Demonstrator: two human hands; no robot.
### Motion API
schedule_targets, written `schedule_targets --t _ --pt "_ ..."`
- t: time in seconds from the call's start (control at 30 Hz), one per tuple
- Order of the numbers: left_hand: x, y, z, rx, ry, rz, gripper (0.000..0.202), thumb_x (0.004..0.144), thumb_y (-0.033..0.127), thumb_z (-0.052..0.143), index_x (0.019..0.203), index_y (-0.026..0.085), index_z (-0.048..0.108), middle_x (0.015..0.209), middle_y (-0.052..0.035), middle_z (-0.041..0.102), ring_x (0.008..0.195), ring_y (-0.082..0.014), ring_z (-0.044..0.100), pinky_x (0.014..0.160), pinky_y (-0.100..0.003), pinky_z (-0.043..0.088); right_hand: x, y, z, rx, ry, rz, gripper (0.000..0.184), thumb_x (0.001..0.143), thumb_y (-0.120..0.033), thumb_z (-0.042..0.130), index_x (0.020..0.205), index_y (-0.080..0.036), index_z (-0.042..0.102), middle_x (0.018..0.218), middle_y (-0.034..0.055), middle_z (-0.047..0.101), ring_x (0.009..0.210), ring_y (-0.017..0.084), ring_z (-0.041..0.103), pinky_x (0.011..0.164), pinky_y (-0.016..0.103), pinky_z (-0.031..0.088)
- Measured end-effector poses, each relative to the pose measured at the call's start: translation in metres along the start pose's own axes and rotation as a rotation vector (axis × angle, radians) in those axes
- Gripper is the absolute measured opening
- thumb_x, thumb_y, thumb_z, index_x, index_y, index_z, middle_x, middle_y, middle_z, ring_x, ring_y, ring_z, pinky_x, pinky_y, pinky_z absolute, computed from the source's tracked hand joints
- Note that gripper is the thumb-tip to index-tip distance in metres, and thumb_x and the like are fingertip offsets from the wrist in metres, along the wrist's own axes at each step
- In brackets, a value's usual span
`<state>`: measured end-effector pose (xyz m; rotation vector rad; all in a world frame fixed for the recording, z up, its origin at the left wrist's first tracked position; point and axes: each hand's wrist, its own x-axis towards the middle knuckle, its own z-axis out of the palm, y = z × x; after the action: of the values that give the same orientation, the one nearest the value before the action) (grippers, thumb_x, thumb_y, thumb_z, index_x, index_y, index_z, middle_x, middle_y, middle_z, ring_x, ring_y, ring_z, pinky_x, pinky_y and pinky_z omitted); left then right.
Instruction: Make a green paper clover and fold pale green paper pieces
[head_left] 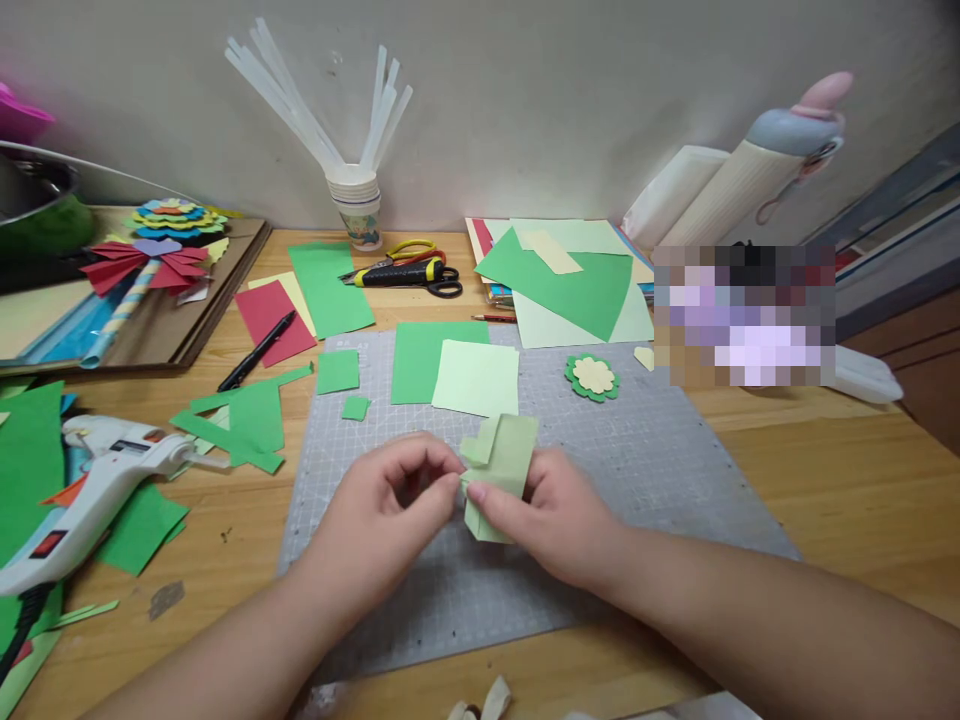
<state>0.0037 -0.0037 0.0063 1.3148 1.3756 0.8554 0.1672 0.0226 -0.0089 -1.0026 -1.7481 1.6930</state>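
A folded piece of pale green paper is held up over the grey cutting mat. My right hand grips it from the right, thumb on the front face and fingers behind. My left hand pinches the paper's left edge between thumb and fingertip. Just beyond lie a light green paper square and a green square partly under it. A layered paper flower, cream on green, rests on the mat to the right.
A white glue gun and green paper scraps lie at left. Behind the mat are scissors, a black-and-yellow cutter, stacked paper cups with white sticks, and stacked coloured sheets. A pen rests on red paper.
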Motion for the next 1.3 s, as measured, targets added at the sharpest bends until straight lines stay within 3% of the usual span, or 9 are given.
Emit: schedule_targets --t 0.13,0.23,0.6,0.97,1.3 --pt "0.007 0.000 -0.009 -0.314 -0.081 -0.151 0.017 0.076 0.033 0.063 0.069 0.017 0.066 0.066 0.0002 0.058 0.064 -0.0123 0.047 0.060 -0.024 0.037 0.005 -0.004 -0.003 0.239 -0.037 0.107 0.023 0.082 -0.037 0.055 0.072 -0.016 0.057 0.062 -0.0017 0.052 0.054 0.010 0.045 0.050 0.022 0.036" --pt "0.011 -0.003 -0.015 -0.401 -0.164 -0.201 0.019 0.074 0.036 0.068 0.073 0.017 0.071 0.064 -0.0002 0.059 0.062 -0.0118 0.046 0.061 -0.024 0.037 0.006 -0.005 -0.005 0.322 -0.046 0.135 0.025 0.080 -0.040 0.058 0.073 -0.016 0.059 0.061 -0.0020 0.054 0.052 0.009 0.047 0.049 0.022 0.038" --pt "0.013 -0.006 -0.017 -0.447 -0.220 -0.231 0.015 0.068 0.032 0.075 0.068 0.017 0.070 0.063 0.0009 0.059 0.061 -0.0106 0.047 0.061 -0.023 0.038 0.003 -0.004 -0.004 0.261 -0.039 0.102 0.028 0.080 -0.040 0.060 0.070 -0.015 0.057 0.059 -0.0025 0.051 0.053 0.009 0.044 0.050 0.021 0.036" --pt "0.012 -0.007 -0.014 -0.452 -0.137 -0.232 0.015 0.068 0.032 0.076 0.070 0.018 0.069 0.064 0.0019 0.062 0.060 -0.0099 0.049 0.061 -0.023 0.039 0.003 -0.004 -0.005 0.243 -0.027 0.033 0.027 0.083 -0.041 0.055 0.075 -0.016 0.059 0.064 -0.0016 0.050 0.057 0.009 0.043 0.053 0.022 0.036" --pt "0.011 -0.009 -0.016 -0.434 -0.170 -0.244 0.015 0.070 0.033 0.074 0.072 0.018 0.071 0.067 0.0014 0.062 0.063 -0.0104 0.049 0.063 -0.023 0.038 0.003 -0.004 -0.005 0.269 -0.026 0.013 0.021 0.086 -0.033 0.053 0.074 -0.016 0.058 0.066 -0.0023 0.050 0.057 0.009 0.042 0.053 0.021 0.035"
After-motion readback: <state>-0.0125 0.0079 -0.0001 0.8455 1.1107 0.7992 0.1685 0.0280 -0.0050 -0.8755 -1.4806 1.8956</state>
